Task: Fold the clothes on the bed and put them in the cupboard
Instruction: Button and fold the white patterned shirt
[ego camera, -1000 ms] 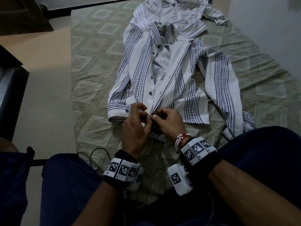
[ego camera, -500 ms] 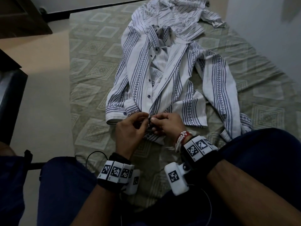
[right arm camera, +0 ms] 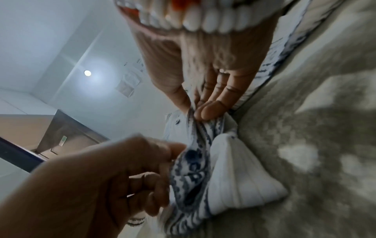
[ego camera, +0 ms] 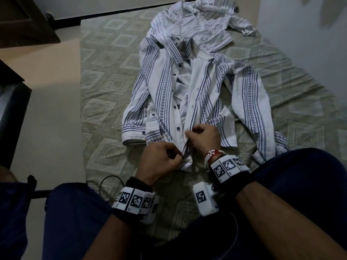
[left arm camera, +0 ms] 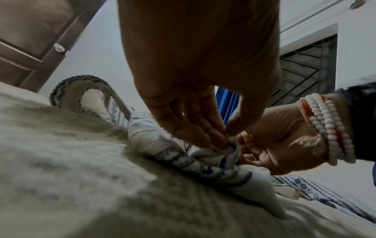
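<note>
White cotton with blue patterned stripes is bunching between two hands at the near hem of the patterned shirt (ego camera: 189, 94), which is lying front-up and unbuttoned on the bed (ego camera: 105, 87). The left hand (ego camera: 159, 162) is pinching the hem with thumb and curled fingers, just nearer than the right hand (ego camera: 203, 138), which is clamping the same front edge slightly farther up the shirt. From the head camera the knuckles are hiding the pinches; the left wrist view is showing them from below, with the left fingertips (left arm camera: 215, 145) pressing together on a gathered fold of the shirt (left arm camera: 203, 161) and the right hand (left arm camera: 278, 140) closing on it from the other side. The right wrist view is adding the right thumb and fingers (right arm camera: 211, 111) gripping the edge of the shirt (right arm camera: 195, 169), the left hand (right arm camera: 97, 182) holding it lower down (the hem corner is folding under, white side out). A bead bracelet (ego camera: 212, 156) is sitting at the right wrist. Beyond the shirt's collar, a second striped shirt (ego camera: 204, 21) is lying crumpled at the far end of the bed.
</note>
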